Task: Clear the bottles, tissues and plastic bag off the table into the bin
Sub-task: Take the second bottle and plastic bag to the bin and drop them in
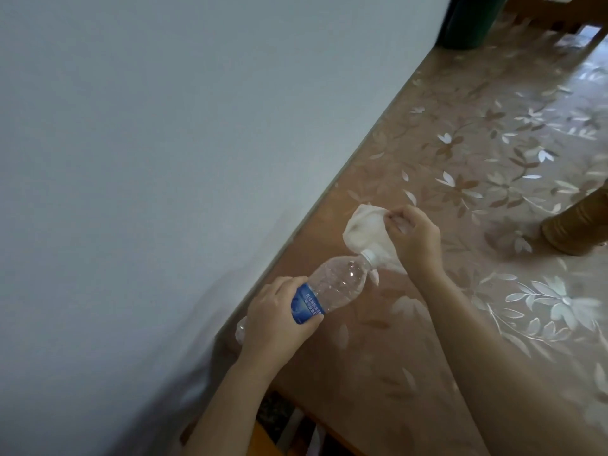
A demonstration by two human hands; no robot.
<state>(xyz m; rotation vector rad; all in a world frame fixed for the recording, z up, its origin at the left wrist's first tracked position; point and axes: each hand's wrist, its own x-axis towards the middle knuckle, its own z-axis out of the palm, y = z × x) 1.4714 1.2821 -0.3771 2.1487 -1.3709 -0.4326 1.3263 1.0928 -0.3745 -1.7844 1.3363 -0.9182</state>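
My left hand (278, 319) grips a clear, empty plastic bottle (339, 284) around its blue label, holding it tilted with the white cap pointing up and to the right. Just beyond the cap, my right hand (414, 235) pinches a crumpled white tissue (365, 227) that rests on the table (378, 340) near the wall. The tissue hangs partly under my fingers and behind the bottle's cap. No bin can be made out for certain.
The table wears a glossy brown floral cover and runs along a pale wall (164, 159) on the left. A dark green cylindrical container (467, 21) stands at the far end. A brown object (579, 225) sits at the right edge.
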